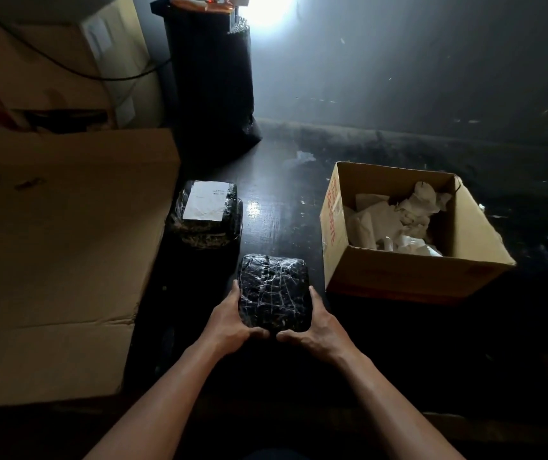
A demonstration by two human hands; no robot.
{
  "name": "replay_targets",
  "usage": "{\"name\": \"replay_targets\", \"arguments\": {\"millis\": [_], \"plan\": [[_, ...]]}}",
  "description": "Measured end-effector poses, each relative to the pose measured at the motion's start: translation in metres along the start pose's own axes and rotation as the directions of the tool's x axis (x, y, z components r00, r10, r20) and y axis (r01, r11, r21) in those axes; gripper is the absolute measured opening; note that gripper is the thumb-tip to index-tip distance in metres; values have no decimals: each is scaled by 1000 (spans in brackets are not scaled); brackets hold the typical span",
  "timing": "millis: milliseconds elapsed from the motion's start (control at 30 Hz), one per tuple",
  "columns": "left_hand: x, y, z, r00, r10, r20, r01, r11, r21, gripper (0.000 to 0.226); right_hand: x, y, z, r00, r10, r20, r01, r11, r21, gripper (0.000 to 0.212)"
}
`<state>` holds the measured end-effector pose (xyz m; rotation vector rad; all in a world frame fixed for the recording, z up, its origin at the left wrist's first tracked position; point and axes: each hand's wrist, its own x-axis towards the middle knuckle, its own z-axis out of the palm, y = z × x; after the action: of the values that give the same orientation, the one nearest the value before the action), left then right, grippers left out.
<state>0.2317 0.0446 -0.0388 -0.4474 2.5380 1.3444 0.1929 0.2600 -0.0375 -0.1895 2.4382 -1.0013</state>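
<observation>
A big flat brown cardboard box (67, 244) lies on the left. Next to it sits a black wrapped parcel with a white label (204, 214). The left hand (229, 322) holds one side of a small black parcel wrapped in shiny tape (274, 290), low in the middle over the dark floor (282, 180). The right hand (315, 330) holds the other side. Each grip curls round a near corner. I think both should squeeze evenly, because the tape looks slippery. On the right stands an open brown cardboard box (415, 270) with crumpled white paper (398, 220). The label's words are too blurry to read. It is too dark to tell if the small parcel is lifted or resting.
</observation>
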Motion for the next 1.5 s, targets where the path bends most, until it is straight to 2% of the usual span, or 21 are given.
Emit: {"name": "replay_targets", "arguments": {"millis": [200, 367, 500, 633, 800, 900, 1067, 1267, 1367, 1500], "plan": [[6, 7, -15, 999, 36, -37, -35, 999, 29, 118, 6, -13, -12, 995, -65, -70, 54, 988, -144, 105], [19, 21, -41, 985, 113, -131, -91, 982, 165, 79, 20, -33, -20, 990, -120, -70, 95, 953, -288, 86], [33, 28, -76, 964, 202, -172, -140, 939, 315, 80, 35, -61, -25, 982, -184, -45, 152, 908, -391, 78], [48, 31, -108, 945, 261, -199, -169, 907, 386, 72, 55, -93, -26, 979, -205, 7, 185, 865, -466, 75], [82, 30, -148, 941, 273, -202, -150, 867, 475, 62, 91, -141, -22, 979, -206, 1, 179, 847, -501, 68], [104, 27, -168, 943, 266, -200, -122, 835, 536, 69, 115, -165, -21, 981, -192, -7, 160, 837, -523, 55], [146, 18, -198, 956, 238, -173, -104, 824, 558, 70, 153, -196, -23, 986, -162, -36, 121, 849, -514, 53], [189, 1, -217, 954, 246, -171, -137, 866, 482, 50, 199, -217, -22, 984, -176, -9, 146, 842, -519, 43], [207, -11, -217, 958, 235, -166, -149, 898, 414, 61, 228, -225, -17, 986, -170, 1, 146, 843, -517, 42], [216, -27, -214, 972, 180, -151, -122, 935, 333, 116, 262, -231, -9, 985, -171, 23, 158, 841, -518, 34]]}}
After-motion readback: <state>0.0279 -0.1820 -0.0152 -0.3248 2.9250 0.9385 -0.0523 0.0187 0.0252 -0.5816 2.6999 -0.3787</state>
